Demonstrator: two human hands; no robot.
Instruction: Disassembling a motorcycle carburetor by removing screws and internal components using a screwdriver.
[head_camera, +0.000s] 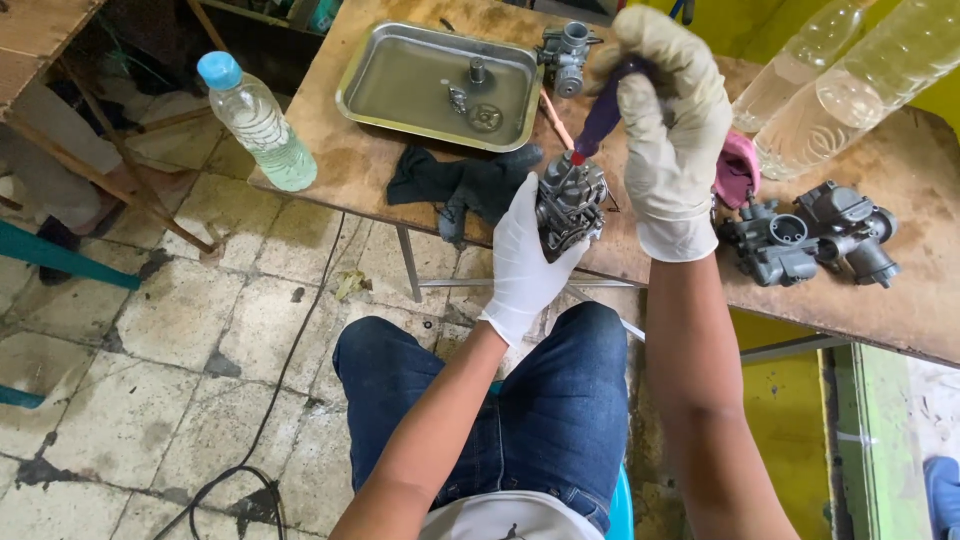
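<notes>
My left hand (522, 262), in a white glove, grips a grey metal carburetor (572, 204) from below, holding it over the front edge of the wooden table (350, 160). My right hand (668, 130), also gloved, is closed around the purple handle of a screwdriver (602, 118). The tool points down, its tip resting on top of the carburetor.
A metal tray (400, 85) with small parts sits at the back. Another carburetor (566, 54) stands behind it, and two more (808, 238) lie at the right. A dark rag (470, 182), a pink cloth (738, 168), and plastic bottles (258, 122) (850, 90) are nearby.
</notes>
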